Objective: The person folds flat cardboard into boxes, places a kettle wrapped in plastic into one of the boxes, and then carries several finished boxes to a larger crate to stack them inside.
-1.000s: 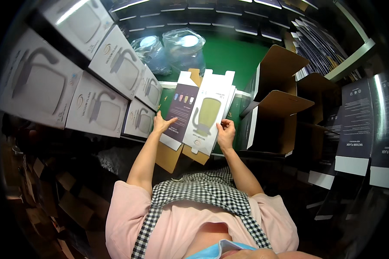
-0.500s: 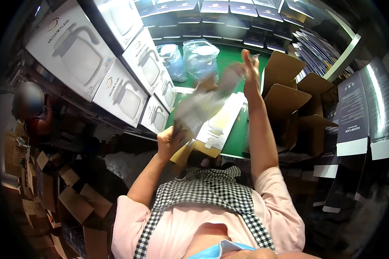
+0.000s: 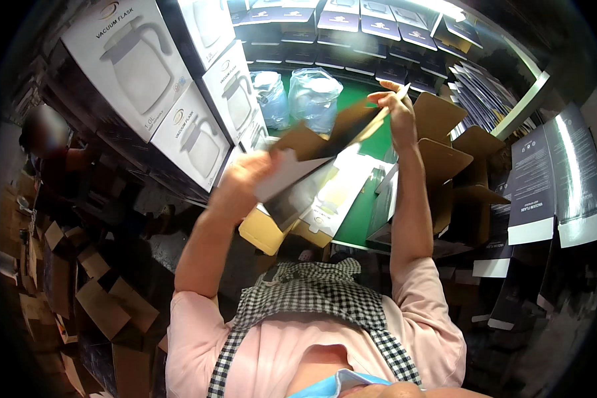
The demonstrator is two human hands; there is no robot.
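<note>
A partly opened folding carton (image 3: 298,200), white and dark outside with brown inner flaps, is held slanting above the green table. My left hand (image 3: 247,174) is closed on its near left end, slightly blurred. At the far right end, my right hand (image 3: 397,109) grips the carton's edge. Beneath it lies another white carton (image 3: 343,189) with a flask picture, its yellowish flap (image 3: 262,229) sticking out over the table's near edge. Beyond the held carton stand two plastic-bagged flasks, a larger-looking bagged flask (image 3: 315,99) and a second bagged flask (image 3: 270,98).
Stacked white flask boxes (image 3: 129,66) rise at the left. An open brown carton with raised flaps (image 3: 438,162) stands right of my right forearm. Flattened dark cartons (image 3: 534,179) lean farther right. Rows of dark boxes (image 3: 338,50) line the back. Another person (image 3: 60,146) is at far left.
The carton has turned from a blurred, flatter shape to one with its brown flaps showing. My left hand has moved up and left; my right hand has closed onto the carton's end.
</note>
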